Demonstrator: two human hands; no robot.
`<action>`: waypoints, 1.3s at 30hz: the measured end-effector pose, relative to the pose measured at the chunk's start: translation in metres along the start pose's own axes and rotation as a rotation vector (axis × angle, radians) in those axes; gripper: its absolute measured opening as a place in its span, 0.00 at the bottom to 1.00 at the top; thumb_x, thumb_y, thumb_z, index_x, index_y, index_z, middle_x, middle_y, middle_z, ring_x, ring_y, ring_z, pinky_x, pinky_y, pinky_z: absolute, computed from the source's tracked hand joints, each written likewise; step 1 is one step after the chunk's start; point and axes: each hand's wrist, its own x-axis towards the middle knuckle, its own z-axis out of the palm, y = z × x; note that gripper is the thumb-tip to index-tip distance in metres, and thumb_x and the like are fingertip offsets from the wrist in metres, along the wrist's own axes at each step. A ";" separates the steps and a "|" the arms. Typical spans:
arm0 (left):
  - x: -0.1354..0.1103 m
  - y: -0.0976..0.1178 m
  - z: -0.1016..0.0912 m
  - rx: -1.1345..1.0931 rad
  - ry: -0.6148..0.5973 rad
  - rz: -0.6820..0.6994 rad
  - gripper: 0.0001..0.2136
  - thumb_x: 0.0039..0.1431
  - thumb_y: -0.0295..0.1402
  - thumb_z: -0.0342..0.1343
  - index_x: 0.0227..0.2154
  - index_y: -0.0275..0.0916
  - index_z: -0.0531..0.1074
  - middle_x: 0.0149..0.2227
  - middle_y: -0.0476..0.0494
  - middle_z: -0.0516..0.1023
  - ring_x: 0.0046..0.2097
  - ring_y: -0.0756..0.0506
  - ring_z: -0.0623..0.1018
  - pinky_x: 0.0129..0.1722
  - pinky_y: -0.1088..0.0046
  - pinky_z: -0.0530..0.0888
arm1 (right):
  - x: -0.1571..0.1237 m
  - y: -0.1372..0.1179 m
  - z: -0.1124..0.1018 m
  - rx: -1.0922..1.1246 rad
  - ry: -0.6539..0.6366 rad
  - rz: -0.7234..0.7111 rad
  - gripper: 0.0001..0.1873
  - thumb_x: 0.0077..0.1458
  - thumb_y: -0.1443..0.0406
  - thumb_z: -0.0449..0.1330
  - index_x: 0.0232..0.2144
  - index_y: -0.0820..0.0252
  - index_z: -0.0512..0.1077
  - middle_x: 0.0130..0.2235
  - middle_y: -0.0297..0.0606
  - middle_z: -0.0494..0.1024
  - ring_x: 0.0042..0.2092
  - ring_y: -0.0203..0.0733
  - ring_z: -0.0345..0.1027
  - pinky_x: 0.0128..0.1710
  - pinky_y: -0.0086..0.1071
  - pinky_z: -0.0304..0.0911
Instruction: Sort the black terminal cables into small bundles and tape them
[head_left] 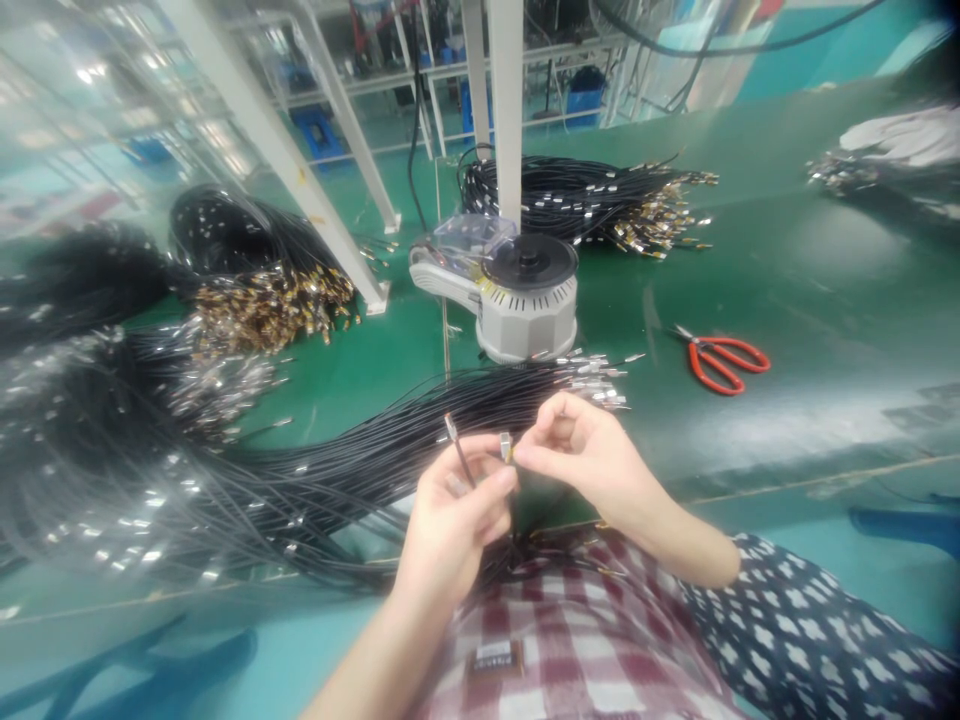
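Head view. At the lower centre of the frame, the left hand (450, 520) was closed around a dark cable (464, 464) whose metal tip pointed up and left; its thumb and forefinger also steadied a silvery connector (505, 442). Just right of centre, the right hand (592, 450) had its thumb and forefinger nearly together at a small yellow piece (509, 454) against that connector; how firmly they gripped could not be told. Behind the hands, a bundle of black cables (390, 430) stretched from the left edge to the centre, its tips just before a grey tape dispenser (527, 318). Red-handled cutters (724, 358) lay right of centre on the green table (795, 300). Further cable bundles occupied the upper centre (562, 190) and left (270, 310).
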 end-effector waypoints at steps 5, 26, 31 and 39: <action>0.000 0.001 0.000 0.003 0.000 -0.007 0.13 0.45 0.28 0.68 0.35 0.38 0.75 0.23 0.54 0.70 0.16 0.61 0.55 0.15 0.83 0.52 | 0.000 0.000 0.000 0.010 -0.004 -0.004 0.20 0.39 0.63 0.73 0.26 0.57 0.64 0.27 0.30 0.79 0.29 0.35 0.72 0.34 0.31 0.67; -0.002 -0.001 0.002 0.032 -0.016 0.031 0.11 0.50 0.28 0.66 0.37 0.38 0.75 0.23 0.55 0.68 0.17 0.61 0.55 0.16 0.82 0.53 | 0.002 0.002 0.005 0.020 0.039 0.015 0.19 0.38 0.64 0.73 0.24 0.58 0.64 0.25 0.29 0.76 0.28 0.34 0.70 0.32 0.29 0.65; 0.002 -0.005 0.003 0.066 0.023 0.094 0.07 0.53 0.32 0.64 0.34 0.37 0.74 0.22 0.54 0.69 0.16 0.61 0.55 0.16 0.82 0.52 | 0.000 0.004 0.011 0.057 0.042 0.013 0.20 0.40 0.63 0.72 0.24 0.58 0.62 0.24 0.27 0.75 0.27 0.34 0.69 0.32 0.30 0.64; 0.008 -0.004 0.002 0.047 -0.008 0.053 0.08 0.55 0.35 0.62 0.32 0.34 0.73 0.18 0.55 0.67 0.15 0.60 0.51 0.15 0.81 0.49 | 0.001 0.006 0.011 0.082 0.027 -0.008 0.19 0.44 0.64 0.70 0.25 0.58 0.60 0.23 0.27 0.75 0.27 0.34 0.70 0.32 0.30 0.61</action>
